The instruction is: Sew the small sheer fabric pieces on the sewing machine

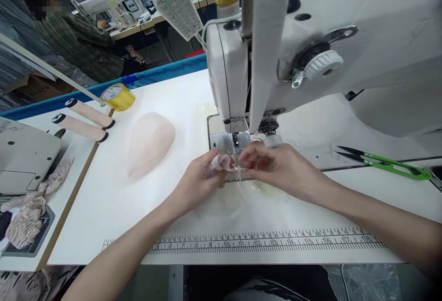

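Observation:
My left hand (207,172) is closed on a small piece of sheer white fabric (218,164), which curls up between its thumb and fingers. My right hand (267,165) pinches the same sheer piece at its other side, with thumb and index finger close together. Both hands are in front of the sewing machine's needle plate (221,141), just below the presser foot (236,140). The sewing machine (231,71) stands over them. Left of my hands a pale pink, rounded sheer fabric piece (152,140) lies flat on the white table (138,213).
Green-handled thread snips (390,165) lie on the right. Two thread cones (81,127) and a yellow tape roll (119,97) are at the left, near another machine (26,153) with lacy fabric (26,222). A printed ruler (241,243) runs along the front edge. Behind, a person (76,38) sits at another sewing machine.

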{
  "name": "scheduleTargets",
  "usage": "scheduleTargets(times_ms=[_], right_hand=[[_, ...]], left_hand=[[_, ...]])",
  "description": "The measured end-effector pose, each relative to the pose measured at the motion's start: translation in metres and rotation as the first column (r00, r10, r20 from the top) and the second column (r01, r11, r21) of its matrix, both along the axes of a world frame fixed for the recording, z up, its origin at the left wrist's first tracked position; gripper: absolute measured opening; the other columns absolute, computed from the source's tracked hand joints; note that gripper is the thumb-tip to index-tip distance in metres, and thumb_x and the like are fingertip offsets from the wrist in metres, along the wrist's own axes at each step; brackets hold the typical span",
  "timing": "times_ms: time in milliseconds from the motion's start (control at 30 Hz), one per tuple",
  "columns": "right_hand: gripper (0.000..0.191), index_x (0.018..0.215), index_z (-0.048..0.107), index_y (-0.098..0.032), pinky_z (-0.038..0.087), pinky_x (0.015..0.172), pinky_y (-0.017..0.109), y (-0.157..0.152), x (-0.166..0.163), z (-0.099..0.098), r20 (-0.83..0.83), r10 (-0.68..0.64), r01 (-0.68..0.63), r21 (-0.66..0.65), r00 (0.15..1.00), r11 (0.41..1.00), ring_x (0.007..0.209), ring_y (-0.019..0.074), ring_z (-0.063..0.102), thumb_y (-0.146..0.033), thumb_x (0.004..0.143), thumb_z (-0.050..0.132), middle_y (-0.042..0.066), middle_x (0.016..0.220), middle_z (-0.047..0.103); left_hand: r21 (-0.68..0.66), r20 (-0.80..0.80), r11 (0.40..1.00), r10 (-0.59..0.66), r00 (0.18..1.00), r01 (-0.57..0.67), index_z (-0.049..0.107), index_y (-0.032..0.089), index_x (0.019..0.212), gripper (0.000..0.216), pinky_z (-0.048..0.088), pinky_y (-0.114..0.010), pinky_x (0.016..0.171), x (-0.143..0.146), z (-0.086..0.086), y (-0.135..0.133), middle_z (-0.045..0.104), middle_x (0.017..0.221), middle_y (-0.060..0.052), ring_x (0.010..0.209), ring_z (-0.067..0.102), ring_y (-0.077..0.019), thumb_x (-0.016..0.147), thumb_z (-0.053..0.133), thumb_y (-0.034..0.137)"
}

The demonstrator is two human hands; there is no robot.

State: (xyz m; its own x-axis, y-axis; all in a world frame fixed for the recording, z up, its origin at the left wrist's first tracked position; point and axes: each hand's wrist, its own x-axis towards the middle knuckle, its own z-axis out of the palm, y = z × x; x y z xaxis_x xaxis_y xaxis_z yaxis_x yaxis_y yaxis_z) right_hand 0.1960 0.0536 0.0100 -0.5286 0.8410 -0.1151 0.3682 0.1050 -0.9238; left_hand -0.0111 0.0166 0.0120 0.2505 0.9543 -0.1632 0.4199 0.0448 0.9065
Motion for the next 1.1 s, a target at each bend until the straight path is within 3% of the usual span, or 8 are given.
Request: scheduleTargets(times_ms=[133, 233, 400, 667, 800, 1100], right_hand=[[0.014, 0.084, 0.067, -0.021, 0.053, 0.061, 0.028, -0.003, -0.002, -0.001, -0.025, -0.057, 0.054, -0.098, 0.998, 0.994, 0.063, 0.0145, 0.065, -0.033, 0.079, 0.068, 0.000, 0.073, 0.069], [0.013, 0.085, 0.066, -0.020, 0.056, 0.062, 0.028, -0.005, -0.003, -0.002, -0.086, -0.075, 0.060, -0.171, 0.993, 0.983, 0.065, 0.0157, 0.068, -0.032, 0.080, 0.067, 0.000, 0.073, 0.070], [0.009, 0.078, 0.069, -0.020, 0.058, 0.066, 0.029, -0.006, -0.005, -0.001, -0.132, -0.061, 0.054, -0.058, 0.989, 0.997, 0.071, 0.0167, 0.069, -0.030, 0.079, 0.069, 0.000, 0.076, 0.071], [0.005, 0.080, 0.069, -0.021, 0.058, 0.067, 0.026, -0.011, -0.005, -0.002, -0.122, -0.072, 0.079, 0.052, 0.990, 0.996, 0.070, 0.0138, 0.069, -0.021, 0.081, 0.064, -0.001, 0.077, 0.072], [0.005, 0.086, 0.067, -0.021, 0.059, 0.070, 0.026, -0.011, -0.006, -0.002, -0.110, -0.060, 0.072, 0.104, 0.992, 0.992, 0.072, 0.0131, 0.069, -0.019, 0.081, 0.065, -0.001, 0.081, 0.072], [0.008, 0.084, 0.064, -0.022, 0.055, 0.065, 0.022, -0.012, -0.005, -0.002, -0.097, -0.007, 0.033, 0.269, 0.995, 0.963, 0.068, 0.0101, 0.067, -0.015, 0.086, 0.059, -0.004, 0.075, 0.069]], left_hand=[[0.084, -0.053, 0.996, 0.022, 0.998, -0.017, 0.058, 0.020, 0.091, 0.016, 0.044, -0.023, 0.062, 0.002, -0.003, -0.003, 0.063, 0.084, 0.002, 0.069, 0.055, -0.0102, 0.084, 0.048, 0.010], [0.090, -0.057, 0.996, 0.009, 0.998, -0.004, 0.056, 0.020, 0.091, 0.006, 0.043, -0.023, 0.061, 0.003, -0.002, -0.004, 0.061, 0.081, 0.002, 0.067, 0.054, -0.0106, 0.086, 0.053, 0.017], [0.170, -0.128, 0.985, 0.032, 0.991, -0.010, 0.054, 0.020, 0.082, 0.016, 0.040, -0.023, 0.057, 0.003, -0.002, -0.004, 0.061, 0.073, 0.003, 0.063, 0.053, -0.0111, 0.081, 0.068, 0.028], [0.380, -0.181, 0.924, 0.028, 0.983, 0.044, 0.071, 0.024, 0.088, 0.006, 0.041, -0.021, 0.056, 0.003, -0.009, -0.003, 0.056, 0.073, 0.003, 0.063, 0.053, -0.0089, 0.087, 0.066, 0.026], [0.445, -0.191, 0.894, 0.037, 0.981, 0.053, 0.073, 0.025, 0.095, 0.012, 0.040, -0.020, 0.053, 0.004, -0.010, -0.005, 0.053, 0.068, 0.003, 0.060, 0.051, -0.0084, 0.088, 0.064, 0.022], [0.600, -0.150, 0.800, 0.087, 0.985, 0.020, 0.072, 0.023, 0.091, 0.010, 0.044, -0.020, 0.051, 0.004, -0.014, -0.007, 0.059, 0.071, 0.002, 0.058, 0.055, -0.0082, 0.088, 0.063, 0.020]])
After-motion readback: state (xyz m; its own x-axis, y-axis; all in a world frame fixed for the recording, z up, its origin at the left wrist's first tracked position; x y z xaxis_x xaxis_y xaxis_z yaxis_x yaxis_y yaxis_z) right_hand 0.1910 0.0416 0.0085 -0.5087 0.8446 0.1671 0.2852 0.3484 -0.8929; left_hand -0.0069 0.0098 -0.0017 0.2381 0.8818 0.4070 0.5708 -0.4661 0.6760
